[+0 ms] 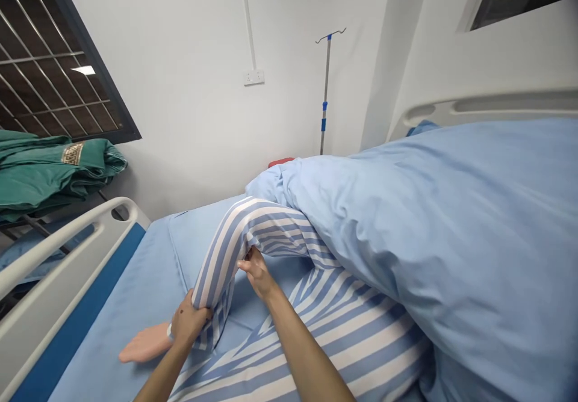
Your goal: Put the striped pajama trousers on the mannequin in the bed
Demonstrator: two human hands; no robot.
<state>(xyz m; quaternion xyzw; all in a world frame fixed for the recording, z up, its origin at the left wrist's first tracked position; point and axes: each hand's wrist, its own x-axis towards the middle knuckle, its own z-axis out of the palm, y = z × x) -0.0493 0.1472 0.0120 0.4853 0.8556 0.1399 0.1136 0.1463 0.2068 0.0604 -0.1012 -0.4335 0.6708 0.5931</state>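
A mannequin patient lies on a hospital bed in blue-and-white striped pyjamas [325, 324], with one bent leg in striped trousers [226, 257] raised at the knee. My left hand [189, 321] grips that trouser leg low down, near the sheet. My right hand [257, 272] holds the inner side of the same leg, below the knee. A pale pink mannequin hand [144, 342] lies on the blue sheet [130, 287] just left of my left hand. A light blue duvet [428, 239] covers the upper leg and the far side of the bed, hiding the rest of the body.
A white and blue bed rail [58, 257] runs along the left side. Folded green cloth [54, 173] lies beyond it, below a barred window [54, 59]. An IV pole [325, 95], a wall socket [253, 77] and a red object [280, 162] stand ahead; a white headboard [487, 107] is at right.
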